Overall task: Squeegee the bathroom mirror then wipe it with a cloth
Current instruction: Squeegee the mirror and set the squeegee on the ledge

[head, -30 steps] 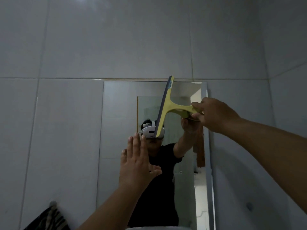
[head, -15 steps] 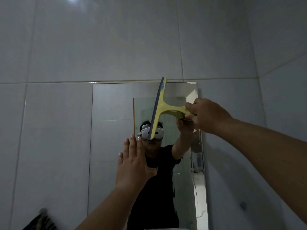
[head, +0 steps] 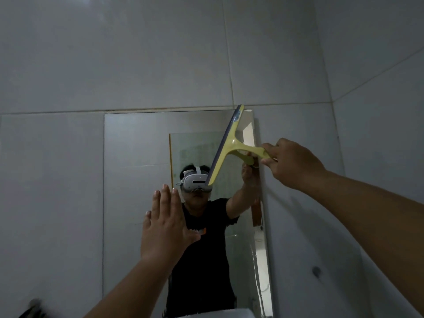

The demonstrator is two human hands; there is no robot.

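Note:
The tall rectangular mirror (head: 137, 180) hangs on the tiled wall, filling the lower middle of the view. A yellow squeegee (head: 226, 148) with a dark rubber blade lies tilted against the mirror's upper right part, its top end at the mirror's top edge. My right hand (head: 291, 164) grips its handle from the right. My left hand (head: 165, 226) is raised flat in front of the mirror's middle, fingers together pointing up, holding nothing. Whether that palm touches the glass is not clear. No cloth is clearly in view.
Pale grey wall tiles (head: 160, 53) surround the mirror, and a side wall (head: 378, 134) meets them at a corner on the right. A dark striped fabric (head: 32, 312) shows at the bottom left corner. A white edge (head: 218, 314) sits below the mirror.
The squeegee has stayed near the mirror's top right, tilting a little more. My left hand has held its raised position. The view has shifted slightly.

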